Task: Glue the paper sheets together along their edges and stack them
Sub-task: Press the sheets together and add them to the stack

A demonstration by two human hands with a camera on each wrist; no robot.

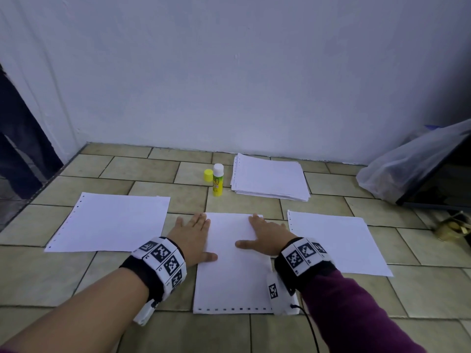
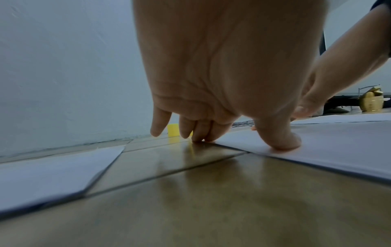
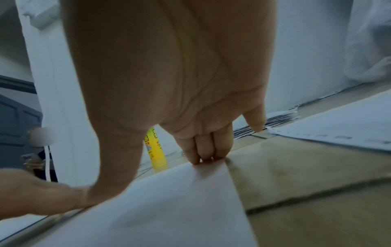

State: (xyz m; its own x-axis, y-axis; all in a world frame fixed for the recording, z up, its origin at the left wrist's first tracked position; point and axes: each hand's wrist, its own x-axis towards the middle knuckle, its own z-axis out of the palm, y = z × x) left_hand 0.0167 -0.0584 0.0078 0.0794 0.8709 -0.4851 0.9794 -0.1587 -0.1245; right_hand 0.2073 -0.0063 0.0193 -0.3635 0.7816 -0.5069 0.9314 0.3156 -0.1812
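Note:
White paper sheets [image 1: 233,276] lie in front of me on the tiled floor, punched holes along the near edge. My left hand [image 1: 195,238] lies flat on their far left corner, thumb [image 2: 279,142] pressing the paper [image 2: 338,147]. My right hand [image 1: 265,235] lies flat on the far right corner, fingertips [image 3: 203,158] at the paper's [image 3: 169,208] far edge. An uncapped yellow glue stick [image 1: 218,180] stands beyond, its yellow cap [image 1: 208,175] beside it. A paper stack [image 1: 270,180] sits behind, and single sheets lie at the left [image 1: 109,222] and right [image 1: 334,240].
A white wall [image 1: 229,72] rises just behind the stack. A clear plastic bag [image 1: 407,164] over a dark object sits at the far right, with a small golden item [image 1: 451,228] near it. A dark doorway [image 1: 20,138] opens at the left.

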